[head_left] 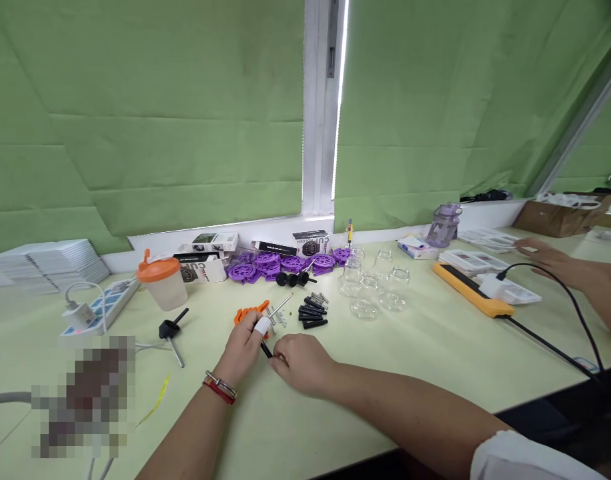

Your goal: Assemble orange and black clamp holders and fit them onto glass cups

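Note:
My left hand (245, 347), with bracelets at the wrist and a white cover on one fingertip, is closed on a small black rod (266, 350). My right hand (301, 363) lies curled right beside it and pinches the rod's other end. Just beyond the fingers sit an orange plastic part (248, 312), loose metal pins (278, 313) and a heap of black pieces (313, 313). Further back lie several purple wheels (285, 263).
Clear glass jars (373, 290) stand to the right of the parts. An orange-lidded cup (161, 281), a power strip (103, 307) and a black T-handle tool (171, 333) lie on the left. Another person's hand (555, 261) rests at the far right near a yellow device (473, 293) with a black cable (575, 313).

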`<action>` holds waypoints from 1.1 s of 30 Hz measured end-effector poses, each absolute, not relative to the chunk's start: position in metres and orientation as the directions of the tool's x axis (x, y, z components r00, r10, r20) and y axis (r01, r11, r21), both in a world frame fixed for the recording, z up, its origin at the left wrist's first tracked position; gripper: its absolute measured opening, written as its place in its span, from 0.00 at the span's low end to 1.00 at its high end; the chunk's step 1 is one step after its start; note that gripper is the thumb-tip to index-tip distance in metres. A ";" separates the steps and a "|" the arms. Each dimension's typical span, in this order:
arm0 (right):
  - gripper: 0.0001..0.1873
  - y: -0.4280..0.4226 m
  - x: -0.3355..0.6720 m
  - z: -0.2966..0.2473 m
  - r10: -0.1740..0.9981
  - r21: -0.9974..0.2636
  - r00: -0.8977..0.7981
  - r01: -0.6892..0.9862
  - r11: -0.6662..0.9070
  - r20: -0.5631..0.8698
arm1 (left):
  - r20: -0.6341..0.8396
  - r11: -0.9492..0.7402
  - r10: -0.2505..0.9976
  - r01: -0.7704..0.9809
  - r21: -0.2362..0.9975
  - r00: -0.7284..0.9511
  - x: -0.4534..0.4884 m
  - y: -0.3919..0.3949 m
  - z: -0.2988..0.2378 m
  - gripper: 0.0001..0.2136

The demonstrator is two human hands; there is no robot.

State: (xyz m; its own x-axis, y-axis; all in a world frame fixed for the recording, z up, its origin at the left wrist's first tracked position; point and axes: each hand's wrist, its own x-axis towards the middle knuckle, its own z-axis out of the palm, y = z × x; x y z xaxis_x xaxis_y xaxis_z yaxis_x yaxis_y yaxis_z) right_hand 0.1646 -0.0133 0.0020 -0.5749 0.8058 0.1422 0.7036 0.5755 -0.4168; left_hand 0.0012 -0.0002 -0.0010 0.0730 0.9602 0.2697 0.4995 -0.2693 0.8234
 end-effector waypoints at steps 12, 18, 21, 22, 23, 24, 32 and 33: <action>0.16 0.043 0.165 0.025 0.905 -0.299 -0.379 0.856 0.422 0.192 | 0.417 -0.151 0.871 0.667 0.730 -0.260 -0.035 0.016 -0.003 0.18; 0.16 0.120 0.202 0.029 0.981 -0.389 0.014 0.919 0.063 0.191 | 0.346 0.421 0.621 0.671 0.610 -0.703 -0.079 0.032 -0.007 0.20; 0.12 0.140 0.212 0.020 0.988 -0.398 0.071 0.917 -0.010 0.139 | 0.266 0.521 0.544 0.569 0.637 -0.796 -0.086 0.032 -0.010 0.21; 0.12 0.144 0.213 0.016 0.989 -0.400 0.084 0.916 -0.029 0.121 | 0.250 0.529 0.539 0.554 0.643 -0.804 -0.087 0.032 -0.010 0.22; 0.11 0.147 0.214 0.012 0.990 -0.402 0.093 0.915 -0.044 0.104 | 0.240 0.530 0.540 0.548 0.648 -0.807 -0.087 0.032 -0.011 0.22; 0.11 0.150 0.215 0.008 0.991 -0.403 0.100 0.914 -0.056 0.088 | 0.236 0.526 0.544 0.547 0.651 -0.805 -0.087 0.033 -0.011 0.22; 0.10 0.164 0.215 -0.005 0.996 -0.384 0.082 0.922 -0.058 0.046 | 0.306 0.482 0.547 0.592 0.646 -0.779 -0.090 0.034 -0.014 0.23; 0.10 0.165 0.215 -0.005 0.996 -0.379 0.076 0.924 -0.054 0.042 | 0.324 0.475 0.548 0.605 0.639 -0.771 -0.091 0.034 -0.015 0.23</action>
State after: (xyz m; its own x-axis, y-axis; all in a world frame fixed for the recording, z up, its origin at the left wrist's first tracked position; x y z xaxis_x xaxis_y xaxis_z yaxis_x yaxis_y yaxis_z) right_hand 0.2149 0.1648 -0.0052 0.0757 0.9962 0.0422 0.9238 -0.0542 -0.3789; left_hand -0.0909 0.0342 -0.0148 -0.7714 0.5477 0.3241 0.6055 0.4748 0.6387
